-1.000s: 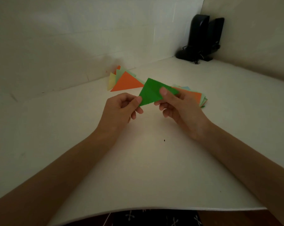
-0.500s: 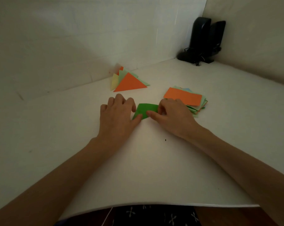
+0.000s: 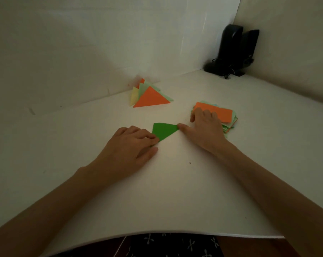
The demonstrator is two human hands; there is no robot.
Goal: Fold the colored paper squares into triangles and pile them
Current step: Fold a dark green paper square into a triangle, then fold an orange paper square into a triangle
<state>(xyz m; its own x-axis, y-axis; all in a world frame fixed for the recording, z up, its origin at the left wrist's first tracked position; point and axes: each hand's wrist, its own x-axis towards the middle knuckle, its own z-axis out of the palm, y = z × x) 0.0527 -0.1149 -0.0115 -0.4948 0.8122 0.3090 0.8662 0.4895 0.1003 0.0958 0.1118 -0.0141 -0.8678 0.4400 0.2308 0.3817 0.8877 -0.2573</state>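
Your left hand lies on the table, loose fingers pressing down the 8 o'clock corner of the green triangle. Your right hand is spread wide, thumb tip on the paper's 3 o'clock corner, fingers resting on the near edge of the stack of squares at 2 o'clock, and neither hand grasps anything. The green triangle lies flat mid-table between both hands, and the pile of folded triangles, orange on top, sits at 11 o'clock, well apart from it.
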